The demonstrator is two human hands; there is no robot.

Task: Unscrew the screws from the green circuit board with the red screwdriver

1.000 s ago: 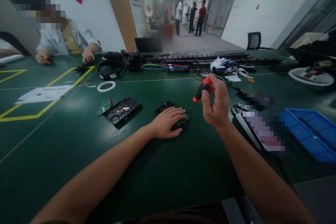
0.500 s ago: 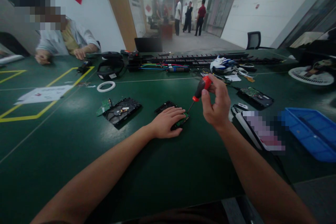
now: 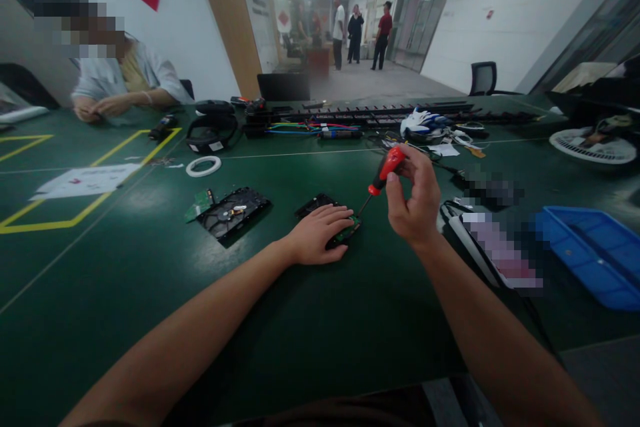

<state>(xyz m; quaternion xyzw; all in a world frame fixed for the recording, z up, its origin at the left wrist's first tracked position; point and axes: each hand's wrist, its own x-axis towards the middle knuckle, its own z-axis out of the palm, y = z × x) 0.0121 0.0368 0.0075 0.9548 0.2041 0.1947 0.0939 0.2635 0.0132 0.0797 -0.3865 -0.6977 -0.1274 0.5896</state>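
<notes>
My left hand (image 3: 321, 235) lies with its fingers stretched over a black hard drive with a green circuit board (image 3: 346, 233), covering much of it. My right hand (image 3: 414, 195) grips the red and black handle of a screwdriver (image 3: 387, 169). The screwdriver slants down to the left, its tip at the board's right edge beside my left fingertips; the exact contact point is too small to make out. Further left lies an opened drive (image 3: 234, 215) with a loose green board (image 3: 199, 207) at its corner.
A blue tray (image 3: 595, 253) stands at the right, beside a white-edged device (image 3: 473, 247). Behind are a white tape ring (image 3: 203, 166), a black headset (image 3: 212, 130), wires and gloves (image 3: 425, 123). Across the table at the left sits a person (image 3: 130, 80).
The screwdriver handle has turned in my right hand, which has shifted very slightly. My left hand stays put. The seated person's hands have come together.
</notes>
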